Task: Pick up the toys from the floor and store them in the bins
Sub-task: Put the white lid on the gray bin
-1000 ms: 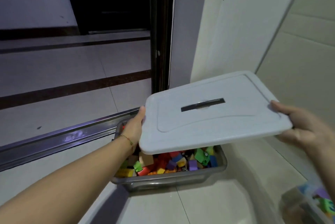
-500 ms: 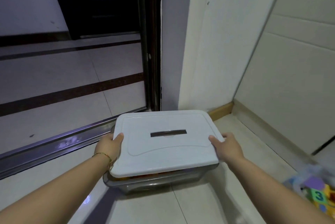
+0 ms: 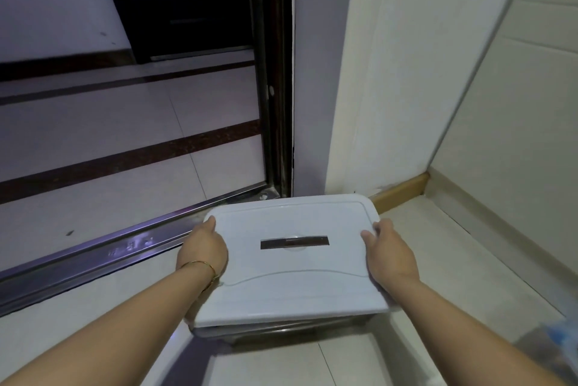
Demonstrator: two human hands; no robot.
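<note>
A white lid (image 3: 291,279) with a dark slot handle in its middle lies flat on top of the clear toy bin (image 3: 281,328), of which only the front rim shows. The toys inside are hidden by the lid. My left hand (image 3: 201,249) grips the lid's left edge, thumb on top. On the opposite side my right hand (image 3: 389,252) grips the right edge, thumb over the top surface.
The bin stands on tiled floor beside a metal sliding-door track (image 3: 93,257) and a dark door frame (image 3: 275,88). White wall panels (image 3: 391,73) and a wooden skirting (image 3: 400,191) close off the right. A blurred second container (image 3: 560,342) shows at the lower right edge.
The lid, held tilted above the open bin a second ago, has come down flat onto it. Both hands moved to its side edges. The coloured blocks are now covered.
</note>
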